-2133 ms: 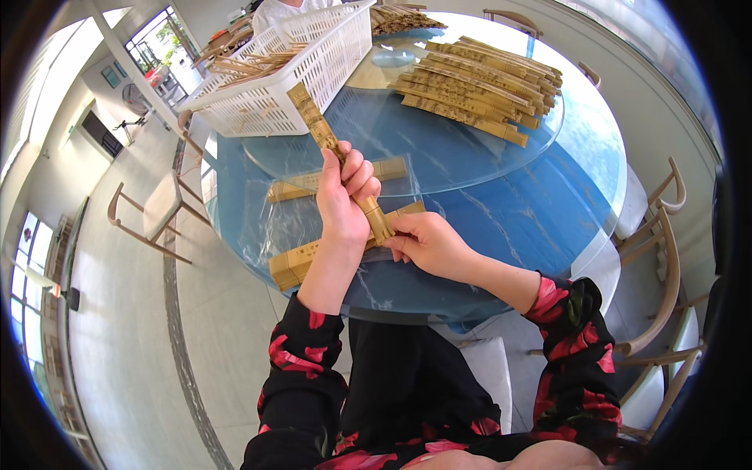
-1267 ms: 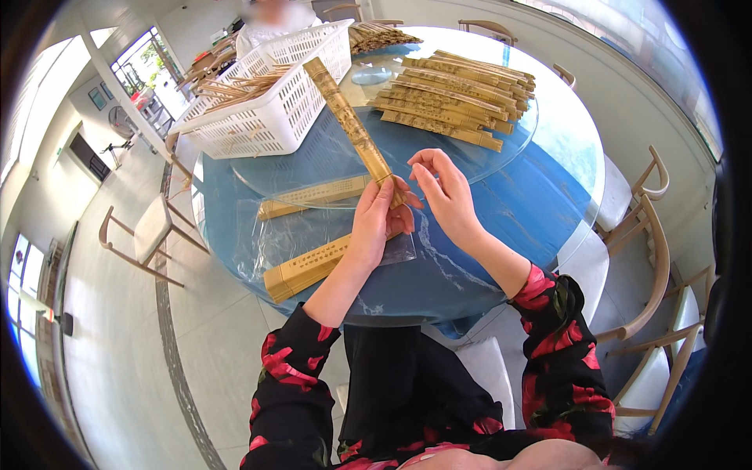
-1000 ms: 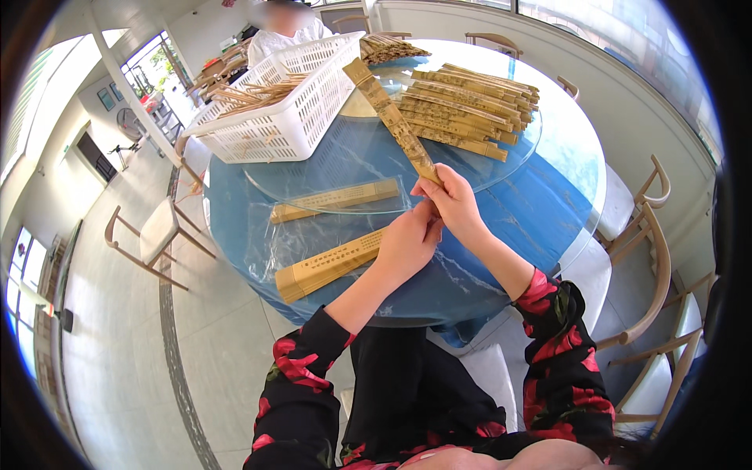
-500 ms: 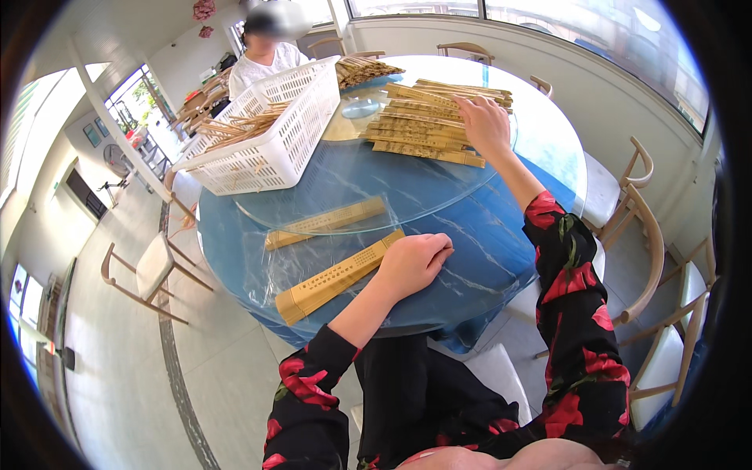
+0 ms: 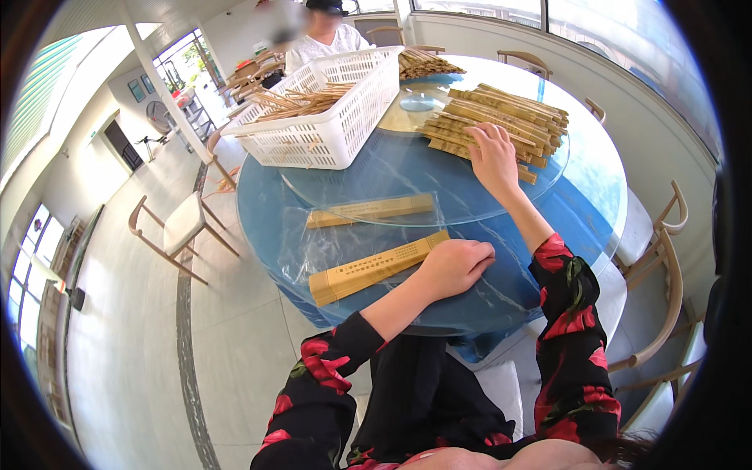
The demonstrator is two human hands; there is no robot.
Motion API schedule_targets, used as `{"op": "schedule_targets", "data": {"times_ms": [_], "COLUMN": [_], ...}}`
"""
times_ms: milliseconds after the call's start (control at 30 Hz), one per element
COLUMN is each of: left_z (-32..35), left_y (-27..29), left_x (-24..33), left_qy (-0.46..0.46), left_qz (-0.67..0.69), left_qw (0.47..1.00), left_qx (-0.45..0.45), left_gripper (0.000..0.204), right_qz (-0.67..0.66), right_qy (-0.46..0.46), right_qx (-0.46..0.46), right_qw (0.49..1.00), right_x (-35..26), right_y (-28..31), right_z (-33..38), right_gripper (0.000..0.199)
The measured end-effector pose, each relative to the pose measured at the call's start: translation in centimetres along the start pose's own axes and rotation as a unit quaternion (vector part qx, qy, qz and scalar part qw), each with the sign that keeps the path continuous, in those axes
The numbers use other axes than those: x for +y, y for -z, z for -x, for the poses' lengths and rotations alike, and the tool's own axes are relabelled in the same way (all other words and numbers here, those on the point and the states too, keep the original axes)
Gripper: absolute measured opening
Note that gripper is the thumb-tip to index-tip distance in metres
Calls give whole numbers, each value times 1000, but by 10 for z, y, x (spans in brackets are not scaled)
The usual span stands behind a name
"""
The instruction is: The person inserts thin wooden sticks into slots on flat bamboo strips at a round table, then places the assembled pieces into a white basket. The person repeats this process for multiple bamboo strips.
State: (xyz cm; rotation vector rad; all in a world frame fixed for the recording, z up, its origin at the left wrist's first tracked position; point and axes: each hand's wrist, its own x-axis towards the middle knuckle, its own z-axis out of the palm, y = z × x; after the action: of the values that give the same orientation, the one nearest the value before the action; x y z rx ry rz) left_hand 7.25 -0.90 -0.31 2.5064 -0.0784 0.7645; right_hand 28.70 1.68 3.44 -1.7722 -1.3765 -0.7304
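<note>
On the table's near side lies a gold folded paper strip with dark printed characters, pleated like a fan leaf. My left hand rests at its right end with the fingers curled together; whatever is under them is hidden. A second gold strip lies just beyond, in or under a clear plastic sheet. My right hand reaches forward to a pile of similar gold strips, its fingers partly stretched and touching the near strips. No strip is seen lifted.
A white slotted basket holding thin wooden sticks stands at the back left. Behind the pile lies a brown bundle. A glass turntable covers part of the blue table. Chairs stand around; a person sits opposite.
My view has shifted, so the table sits farther right. My right hand has moved from the pile's right part toward its near middle. The left hand stays by the near strip.
</note>
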Motion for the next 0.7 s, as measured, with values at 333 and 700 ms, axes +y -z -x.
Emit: {"op": "schedule_targets", "data": {"times_ms": [333,700], "left_z": [3,-69], "left_y": [77,306], "left_x": [-3,-159], "left_qy": [-33,76], "left_qz": [-164,-520], "left_qw": [953,835], "left_qx": [254,161], "left_gripper": [7,11], "right_qz": [-203,-243], "right_qy": [89,86], "right_qx": [-31,-54], "right_qw": [974,965], "right_x": [-92,-99], "right_y": [32,32], "right_z": [50,47], "right_gripper": [26,22]}}
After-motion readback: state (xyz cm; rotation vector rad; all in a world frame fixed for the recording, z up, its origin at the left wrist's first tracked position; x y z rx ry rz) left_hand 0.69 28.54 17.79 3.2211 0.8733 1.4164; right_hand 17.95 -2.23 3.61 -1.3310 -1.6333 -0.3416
